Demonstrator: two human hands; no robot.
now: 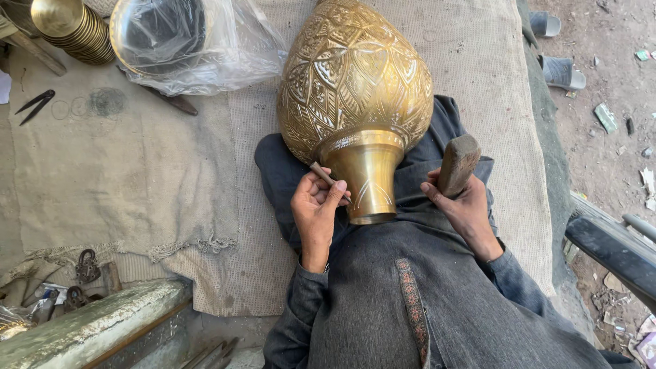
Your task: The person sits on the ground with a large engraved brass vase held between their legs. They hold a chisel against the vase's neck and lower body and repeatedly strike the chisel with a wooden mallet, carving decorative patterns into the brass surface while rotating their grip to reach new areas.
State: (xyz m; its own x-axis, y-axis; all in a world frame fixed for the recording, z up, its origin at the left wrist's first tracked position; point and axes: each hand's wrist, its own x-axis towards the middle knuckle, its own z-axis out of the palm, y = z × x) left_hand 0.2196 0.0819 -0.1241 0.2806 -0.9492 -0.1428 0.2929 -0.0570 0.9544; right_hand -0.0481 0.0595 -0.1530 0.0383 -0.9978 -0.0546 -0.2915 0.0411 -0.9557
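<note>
- Engraved brass vase [355, 96], lying across the lap, neck [367, 181] between both hands, bulging body just beyond the fingertips.
- Stack of brass bowls [75, 27] and plastic-wrapped bowl [164, 37], well beyond the left hand, on the burlap mat [137, 164].
- Wooden mallet [458, 162], gripped in the closed right hand [465, 208], head standing up just right of the neck.
- Thin chisel [326, 178], pinched in the left hand [316, 208], thumb and fingertips pressed together, tip touching the neck.

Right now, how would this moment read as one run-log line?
left hand: holds chisel against brass vase neck | right hand: grips wooden mallet, raised beside neck | vase: lying on lap, on burlap
</note>
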